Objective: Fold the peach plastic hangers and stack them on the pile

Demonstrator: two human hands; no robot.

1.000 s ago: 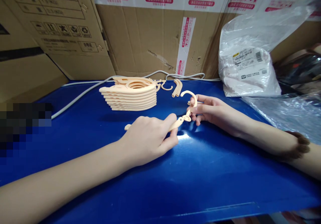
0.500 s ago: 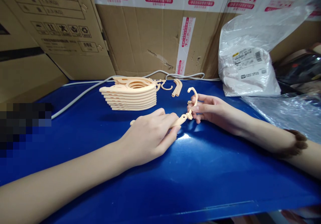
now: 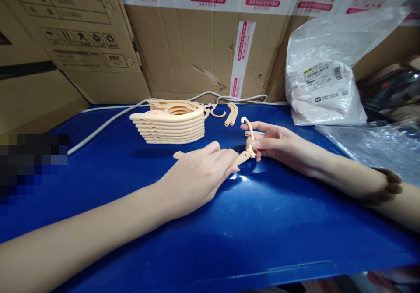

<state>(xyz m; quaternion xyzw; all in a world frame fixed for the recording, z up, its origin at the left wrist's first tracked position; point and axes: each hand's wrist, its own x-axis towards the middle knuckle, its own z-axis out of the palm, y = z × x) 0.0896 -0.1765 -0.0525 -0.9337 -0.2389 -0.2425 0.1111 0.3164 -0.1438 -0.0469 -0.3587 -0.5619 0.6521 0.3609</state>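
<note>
My left hand [image 3: 200, 177] is closed around a cream plastic hanger arm [image 3: 243, 158], whose end with a round hole sticks out past the thumb. Its other end [image 3: 179, 155] shows at the far side of the hand; the middle is hidden under my fingers. Between thumb and fingers, my right hand [image 3: 275, 146] grips a cream hanger hook [image 3: 250, 131], curved end up. The hook's base sits right at the holed end of the arm; I cannot tell whether they are joined. Behind my right fingers lies another cream piece [image 3: 256, 133], partly hidden.
A neat stack of cream hangers [image 3: 170, 126] stands on the blue table [image 3: 262, 236]. Beside it lie a loose hook [image 3: 218, 112] and curved strips [image 3: 231, 114]. A white cable [image 3: 108, 128] runs along the back, before cardboard boxes [image 3: 183, 43]. A plastic bag [image 3: 324, 78] stands back right.
The hook in my right hand has turned, its curved tip swinging left. The hanger arm in my left hand has shifted slightly right, keeping close to the hook's base.
</note>
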